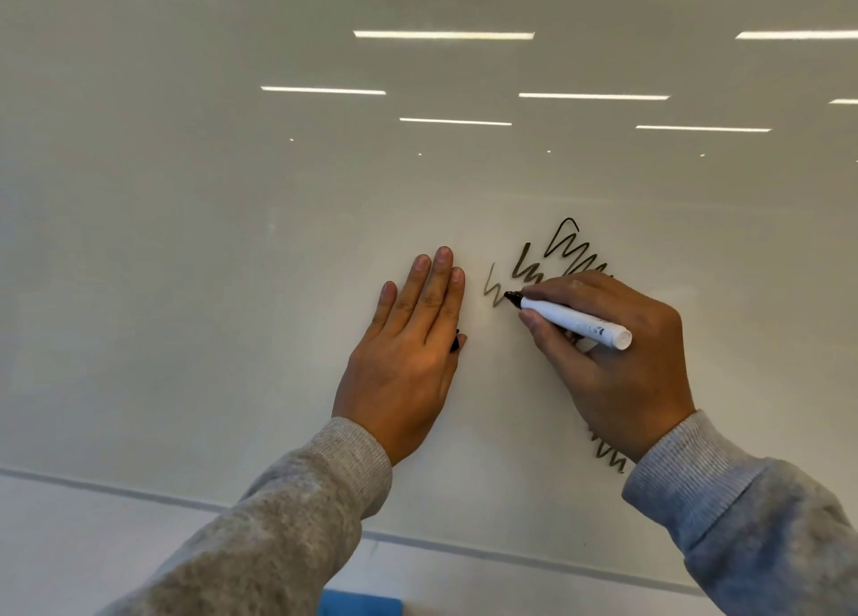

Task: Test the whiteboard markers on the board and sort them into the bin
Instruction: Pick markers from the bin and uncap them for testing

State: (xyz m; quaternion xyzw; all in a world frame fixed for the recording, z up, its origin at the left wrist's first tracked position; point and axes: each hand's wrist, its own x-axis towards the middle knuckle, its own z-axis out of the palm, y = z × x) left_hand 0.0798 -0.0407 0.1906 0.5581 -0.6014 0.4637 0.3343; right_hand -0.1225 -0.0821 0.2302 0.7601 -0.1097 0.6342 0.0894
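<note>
Marker (573, 320) tip — on whiteboard (232, 244) (scribbled)

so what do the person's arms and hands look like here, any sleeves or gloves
Both arms wear long heathered grey knit sleeves with ribbed cuffs ending at the wrists: the left sleeve looks warmer, slightly brownish grey, and the right sleeve a cooler bluish grey, possibly from the lighting. The left hand and right hand are bare, with no gloves, rings or watch visible. Fingernails are short and unpainted.
</note>
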